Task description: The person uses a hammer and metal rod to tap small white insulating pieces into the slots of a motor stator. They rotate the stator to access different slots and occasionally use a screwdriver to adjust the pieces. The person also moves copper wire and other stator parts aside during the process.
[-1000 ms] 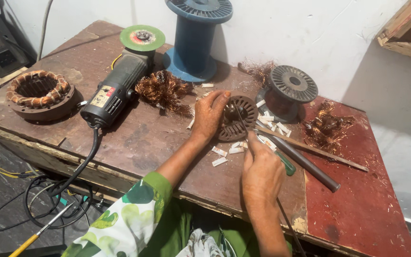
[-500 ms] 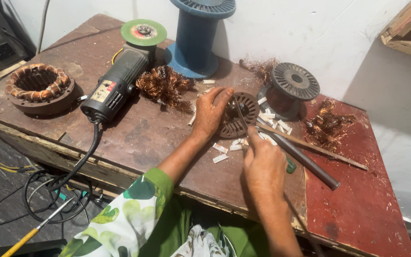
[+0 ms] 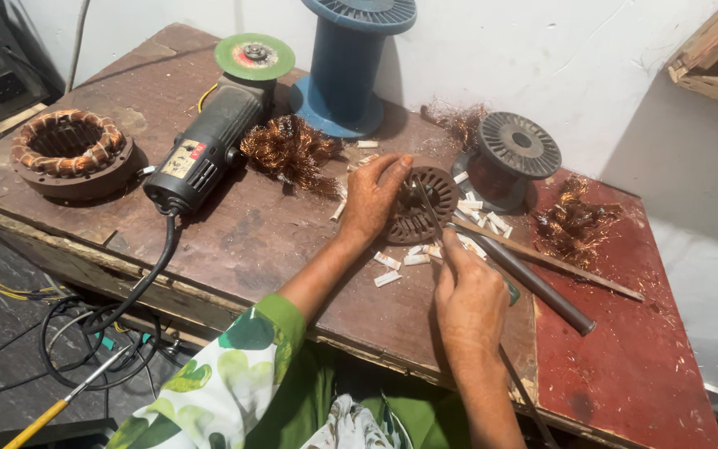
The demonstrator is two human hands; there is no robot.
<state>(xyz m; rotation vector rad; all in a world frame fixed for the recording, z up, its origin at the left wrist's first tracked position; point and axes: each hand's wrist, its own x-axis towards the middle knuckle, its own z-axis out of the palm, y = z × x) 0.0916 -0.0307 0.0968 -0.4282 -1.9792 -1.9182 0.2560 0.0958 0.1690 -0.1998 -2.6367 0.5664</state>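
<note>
My left hand (image 3: 373, 198) rests on the rim of a small round stator core (image 3: 425, 202) lying flat on the wooden table (image 3: 251, 241), holding it steady. My right hand (image 3: 469, 298) is closed around a thin metal rod (image 3: 427, 204) whose tip reaches into the core's slots. A green-handled tool (image 3: 512, 292) peeks out beside that hand. White insulation scraps (image 3: 400, 262) lie scattered around the core.
An angle grinder (image 3: 209, 141) with a green disc lies at left, its cord hanging off the edge. A wound stator (image 3: 71, 152) sits far left. Copper wire tangles (image 3: 291, 151), a blue spool (image 3: 351, 62), a dark spool (image 3: 510, 158), a metal bar (image 3: 533, 284) and a wooden stick (image 3: 575, 270) surround the work.
My right hand has shifted slightly toward the core with the rod. My left hand stays on the core.
</note>
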